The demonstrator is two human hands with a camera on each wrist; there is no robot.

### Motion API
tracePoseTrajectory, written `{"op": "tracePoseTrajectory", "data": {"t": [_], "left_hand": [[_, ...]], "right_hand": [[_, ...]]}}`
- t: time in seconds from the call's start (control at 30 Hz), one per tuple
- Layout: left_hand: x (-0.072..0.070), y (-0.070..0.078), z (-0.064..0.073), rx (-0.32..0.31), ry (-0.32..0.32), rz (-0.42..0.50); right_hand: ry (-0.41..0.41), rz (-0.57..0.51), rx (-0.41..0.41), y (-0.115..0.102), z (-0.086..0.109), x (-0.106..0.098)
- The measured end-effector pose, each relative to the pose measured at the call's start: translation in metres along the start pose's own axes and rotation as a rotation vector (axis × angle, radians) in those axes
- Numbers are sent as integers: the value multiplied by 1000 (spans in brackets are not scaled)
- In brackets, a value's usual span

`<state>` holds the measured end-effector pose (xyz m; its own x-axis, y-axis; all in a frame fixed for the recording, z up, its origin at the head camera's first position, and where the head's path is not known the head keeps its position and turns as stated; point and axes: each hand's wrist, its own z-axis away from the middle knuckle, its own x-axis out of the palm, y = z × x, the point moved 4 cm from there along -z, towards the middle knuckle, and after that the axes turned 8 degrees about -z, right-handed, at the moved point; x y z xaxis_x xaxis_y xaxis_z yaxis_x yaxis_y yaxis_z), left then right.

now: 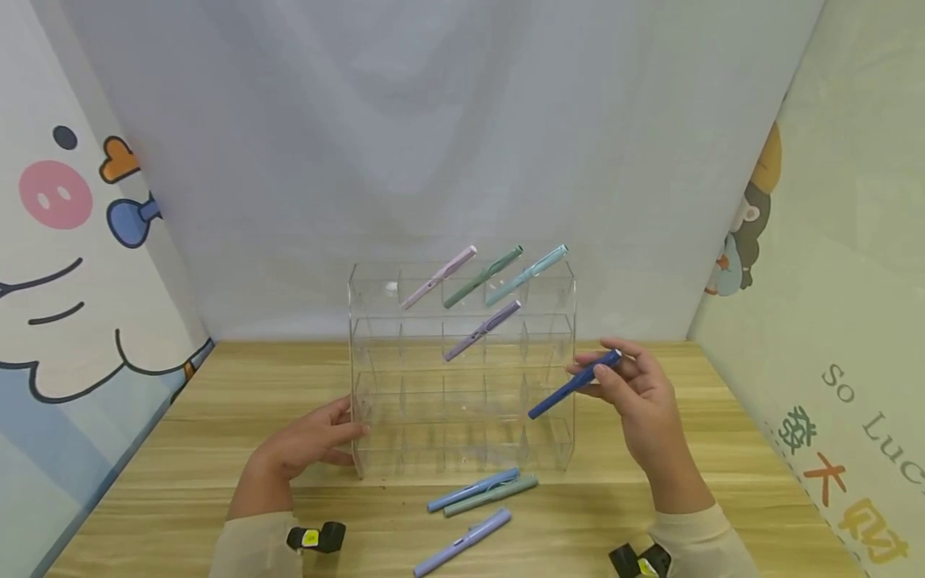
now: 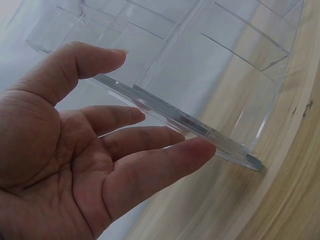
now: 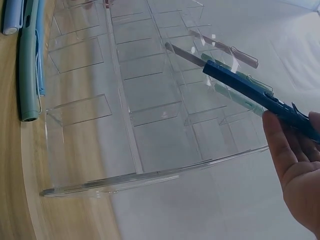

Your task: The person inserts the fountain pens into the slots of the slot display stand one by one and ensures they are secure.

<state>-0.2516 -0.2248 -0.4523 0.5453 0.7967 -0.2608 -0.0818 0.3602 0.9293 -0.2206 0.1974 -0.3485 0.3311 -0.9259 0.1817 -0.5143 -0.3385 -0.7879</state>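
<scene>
A clear acrylic pen rack (image 1: 462,381) with stepped, divided tiers stands on the wooden table. My left hand (image 1: 314,437) holds its left side panel, thumb at the front and fingers (image 2: 165,165) along the outer face. At the rack's right side, my right hand (image 1: 636,393) pinches a dark blue pen (image 1: 567,389) near its clip end, tilted with the other end toward the lower tiers. Pink (image 1: 441,277), green (image 1: 482,277) and light blue (image 1: 527,275) pens lean in the top tier. One purple pen (image 1: 482,331) leans a tier lower.
In front of the rack, a blue pen (image 1: 470,490) and a pale green pen (image 1: 495,496) lie side by side on the table. A lavender pen (image 1: 462,543) lies nearer to me. A white curtain (image 1: 462,144) hangs behind; patterned panels flank the table.
</scene>
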Motion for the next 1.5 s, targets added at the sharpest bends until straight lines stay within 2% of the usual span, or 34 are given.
{"op": "tracePoseTrajectory", "data": {"t": [0.27,0.47,0.73,1.0,1.13,1.33,1.5], "left_hand": [[-1,2,2,-12,4,-8],[1,5,3,-11,14,-13],[1,4,2,-10,11,-16],[1,3,3,-15,21,-11],[1,5,4,-18,24,-13],[2,7,5,-16,32,-14],[1,7,5,-19,37,-14]], "right_hand": [[198,-80,-23,0,-1,-4],[275,-135,-104,-1,-3,-6],[311,-189,-211,-6,-14,-7],[363,-115,-265,-10,-46,-9],[348,-70,-286,-4,-62,-6],[322,34,-267,11,-76,0],[311,92,-194,22,-77,2]]}}
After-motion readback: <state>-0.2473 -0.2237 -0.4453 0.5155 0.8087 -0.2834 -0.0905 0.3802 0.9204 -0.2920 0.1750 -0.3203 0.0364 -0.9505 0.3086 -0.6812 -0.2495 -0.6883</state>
